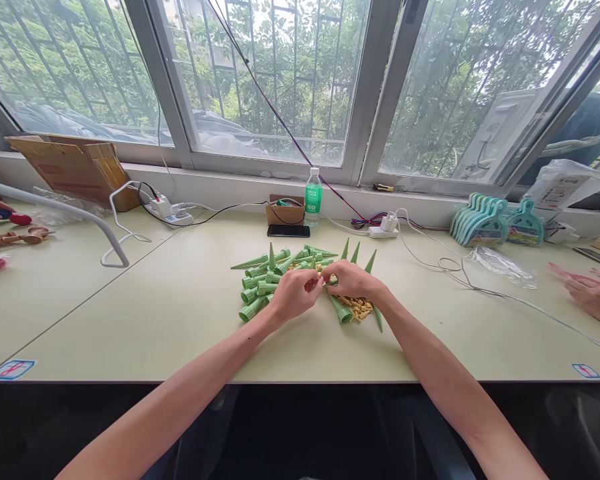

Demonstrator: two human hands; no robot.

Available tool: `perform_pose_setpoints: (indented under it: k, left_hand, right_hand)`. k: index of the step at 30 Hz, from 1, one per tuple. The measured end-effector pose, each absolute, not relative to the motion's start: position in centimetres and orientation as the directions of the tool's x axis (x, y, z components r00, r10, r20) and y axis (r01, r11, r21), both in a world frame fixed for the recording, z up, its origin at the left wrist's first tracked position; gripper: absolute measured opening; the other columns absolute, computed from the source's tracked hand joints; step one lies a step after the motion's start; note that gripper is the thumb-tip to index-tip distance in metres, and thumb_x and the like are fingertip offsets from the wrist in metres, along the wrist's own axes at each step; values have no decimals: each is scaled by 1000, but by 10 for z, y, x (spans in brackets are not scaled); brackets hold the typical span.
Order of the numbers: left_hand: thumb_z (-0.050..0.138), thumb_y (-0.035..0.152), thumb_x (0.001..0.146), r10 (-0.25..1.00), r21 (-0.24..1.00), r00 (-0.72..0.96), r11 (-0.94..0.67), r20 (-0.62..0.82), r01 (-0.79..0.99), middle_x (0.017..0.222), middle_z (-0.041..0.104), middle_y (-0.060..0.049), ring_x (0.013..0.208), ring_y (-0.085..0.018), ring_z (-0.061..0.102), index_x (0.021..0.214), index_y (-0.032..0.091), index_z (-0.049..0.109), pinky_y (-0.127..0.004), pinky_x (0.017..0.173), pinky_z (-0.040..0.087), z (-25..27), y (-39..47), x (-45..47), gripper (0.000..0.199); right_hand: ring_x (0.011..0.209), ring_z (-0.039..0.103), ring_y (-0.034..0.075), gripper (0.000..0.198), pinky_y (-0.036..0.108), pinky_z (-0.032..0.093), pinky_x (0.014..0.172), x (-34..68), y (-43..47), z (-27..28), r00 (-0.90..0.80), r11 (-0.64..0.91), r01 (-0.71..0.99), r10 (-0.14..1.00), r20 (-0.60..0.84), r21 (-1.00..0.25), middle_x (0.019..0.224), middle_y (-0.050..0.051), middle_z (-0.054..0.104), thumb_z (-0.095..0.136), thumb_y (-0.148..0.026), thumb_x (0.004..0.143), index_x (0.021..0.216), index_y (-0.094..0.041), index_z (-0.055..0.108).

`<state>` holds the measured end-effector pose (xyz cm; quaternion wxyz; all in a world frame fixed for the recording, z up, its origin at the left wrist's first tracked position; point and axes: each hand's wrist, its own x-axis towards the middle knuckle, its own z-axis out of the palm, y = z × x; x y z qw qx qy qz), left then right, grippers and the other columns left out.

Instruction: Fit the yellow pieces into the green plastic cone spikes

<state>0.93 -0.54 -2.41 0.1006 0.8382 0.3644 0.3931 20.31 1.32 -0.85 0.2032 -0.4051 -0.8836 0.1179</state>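
Green hollow plastic cones [253,309]: heaped left, others right; finished count unclear. Small yellow pieces [363,309]: many unused, loose, near right. My left hand [296,293], right hand [353,279]: fingers curled; grip, cannot tell.

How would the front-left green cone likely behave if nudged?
The green cone would probably roll in a curve, since its body is round and tapered, though neighbouring cones may stop it. Its open end looks hollow, so it is likely light. Its plastic-looking wall suggests stiffness.

The cones [256,306] are green, the small pieces [362,308] tan.
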Motion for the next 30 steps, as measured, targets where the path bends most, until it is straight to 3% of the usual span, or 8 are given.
perform_pose_setpoints:
  k: [15, 25, 30]
  left_hand:
    - [51, 29, 88, 704, 484, 397, -700, 588, 525, 54, 52, 2, 49, -11, 43, 60, 19, 51, -26, 55, 34, -24, -5, 9, 30]
    - [49, 33, 92, 656, 462, 353, -736, 667, 495, 48, 36, 4, 47, -9, 28, 55, 18, 35, -25, 51, 28, -23, -3, 10, 42]
    - [49, 34, 93, 651, 462, 339, -739, 679, 491, 48, 35, 5, 47, -9, 29, 55, 18, 34, -25, 51, 28, -24, -2, 10, 44]
  right_hand:
    - [70, 52, 13, 18, 23, 38, 65, 202, 15, -11, -593, 665, 665, 747, 301, -340, 77, 0, 63, 62, -10, 71, 82, -21, 71]
    - [57, 47, 9, 13, 22, 39, 60, 195, 10, -4, -443, 726, 614, 641, 627, -309, 85, 4, 66, 59, -19, 86, 86, -17, 72]
    - [50, 42, 8, 16, 23, 40, 58, 195, 11, -5, -293, 693, 661, 592, 751, -289, 83, 3, 65, 54, -28, 92, 91, -17, 67]
